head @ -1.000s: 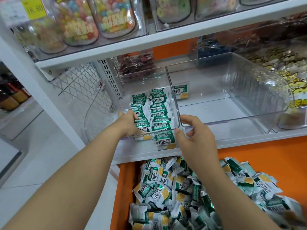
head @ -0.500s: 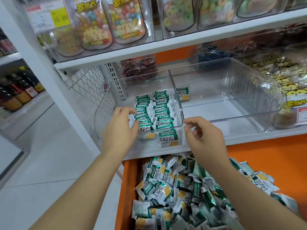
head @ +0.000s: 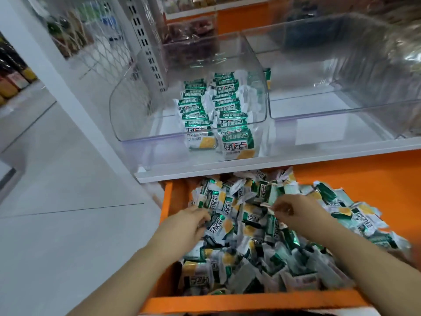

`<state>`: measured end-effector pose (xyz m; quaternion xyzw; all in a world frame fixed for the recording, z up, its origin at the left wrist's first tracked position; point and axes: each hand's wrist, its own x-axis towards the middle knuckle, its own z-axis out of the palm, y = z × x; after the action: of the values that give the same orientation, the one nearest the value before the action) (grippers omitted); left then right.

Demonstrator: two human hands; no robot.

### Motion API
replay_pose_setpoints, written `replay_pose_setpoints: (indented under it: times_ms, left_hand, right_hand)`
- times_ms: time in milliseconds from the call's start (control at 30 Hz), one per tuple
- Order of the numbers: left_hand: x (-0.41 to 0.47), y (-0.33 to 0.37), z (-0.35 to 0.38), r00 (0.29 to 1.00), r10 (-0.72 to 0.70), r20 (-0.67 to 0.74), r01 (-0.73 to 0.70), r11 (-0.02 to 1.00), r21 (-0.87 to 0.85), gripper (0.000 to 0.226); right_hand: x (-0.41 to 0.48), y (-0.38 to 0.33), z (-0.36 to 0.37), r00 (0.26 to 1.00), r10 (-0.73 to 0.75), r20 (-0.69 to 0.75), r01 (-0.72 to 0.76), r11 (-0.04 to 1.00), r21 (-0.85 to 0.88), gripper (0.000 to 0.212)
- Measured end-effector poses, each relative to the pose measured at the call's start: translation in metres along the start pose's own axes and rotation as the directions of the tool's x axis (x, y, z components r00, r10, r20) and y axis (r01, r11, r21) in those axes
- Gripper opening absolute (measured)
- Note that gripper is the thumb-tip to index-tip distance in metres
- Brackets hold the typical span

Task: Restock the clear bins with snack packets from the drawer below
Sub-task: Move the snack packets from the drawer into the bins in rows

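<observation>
Packets (head: 249,218) — loose heap in drawer (head: 250,301), two rows in left bin (head: 136,115) above drawer | both hands dropped from that bin into drawer: next refill grab | left hand (head: 189,224) fingers curled into heap, grip unclear | right hand (head: 296,212) pinches a packet edge

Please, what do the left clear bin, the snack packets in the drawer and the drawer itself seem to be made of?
Left clear bin: rigid transparent plastic, glossy; the wire mesh shows through its wall.
Snack packets: thin plastic or foil film; crinkled, with shiny green glints.
Drawer: smooth orange panel, perhaps painted metal or board; unclear which.
</observation>
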<state>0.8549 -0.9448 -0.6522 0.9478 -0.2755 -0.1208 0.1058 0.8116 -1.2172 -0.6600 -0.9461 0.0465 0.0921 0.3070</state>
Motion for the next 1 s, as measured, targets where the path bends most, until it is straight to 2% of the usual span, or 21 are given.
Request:
replay_pose_setpoints:
  times_ms: [67,167,267,367,467,533,600,700,767,833,933,1000]
  left_hand:
    - [0.012,-0.006,0.012,0.951,-0.041,0.306,0.022,0.998,0.067,0.04]
    - [0.024,-0.009,0.027,0.784,-0.114,0.611,0.047,0.991,0.125,0.067]
    - [0.025,-0.007,0.038,0.68,-0.201,0.705,-0.009,0.959,0.283,0.06]
    - [0.025,-0.007,0.042,0.667,-0.208,0.715,-0.071,0.938,0.34,0.049]
    - [0.024,-0.007,0.037,0.676,-0.196,0.711,-0.113,0.925,0.363,0.051]
    - [0.021,-0.003,0.03,0.718,-0.176,0.673,-0.114,0.925,0.363,0.057]
    - [0.016,0.005,0.017,0.795,-0.13,0.592,-0.081,0.945,0.316,0.065]
    - [0.005,0.025,-0.009,0.932,-0.012,0.363,-0.07,0.975,0.213,0.078]
    - [-0.006,0.039,-0.024,0.982,0.068,0.179,-0.092,0.988,0.126,0.081]
    - [-0.018,0.05,-0.035,0.995,0.092,0.045,-0.094,0.995,0.026,0.085]
    - [-0.032,0.059,-0.047,0.987,0.088,-0.138,-0.098,0.993,-0.064,0.083]
    - [-0.039,0.061,-0.054,0.965,0.08,-0.249,-0.107,0.989,-0.098,0.079]
  right_hand:
    - [0.007,0.01,0.0,0.999,0.044,-0.027,-0.043,0.998,0.051,0.009]
    - [0.013,0.017,-0.002,0.994,0.073,-0.078,-0.064,0.992,0.111,0.009]
    - [0.014,0.016,-0.002,0.995,0.056,-0.082,-0.044,0.99,0.134,0.007]
    - [0.013,0.014,-0.002,0.996,0.043,-0.08,-0.03,0.988,0.153,0.008]
    - [0.01,0.01,-0.003,0.996,0.056,-0.068,-0.042,0.98,0.196,0.007]
    - [0.007,0.007,-0.005,0.996,0.063,-0.065,-0.049,0.977,0.207,0.008]
    - [0.003,0.001,-0.006,0.998,0.049,-0.049,-0.039,0.98,0.194,0.008]
    - [-0.005,-0.016,-0.012,1.0,-0.017,-0.01,0.018,0.983,0.185,0.008]
    - [-0.013,-0.032,-0.017,0.995,-0.072,0.067,0.057,0.98,0.192,0.007]
    - [-0.022,-0.05,-0.023,0.975,-0.094,0.201,0.046,0.972,0.231,0.018]
    - [-0.037,-0.068,-0.032,0.916,-0.099,0.388,-0.083,0.901,0.426,0.06]
    - [-0.049,-0.078,-0.04,0.89,-0.155,0.429,-0.075,0.878,0.473,0.079]
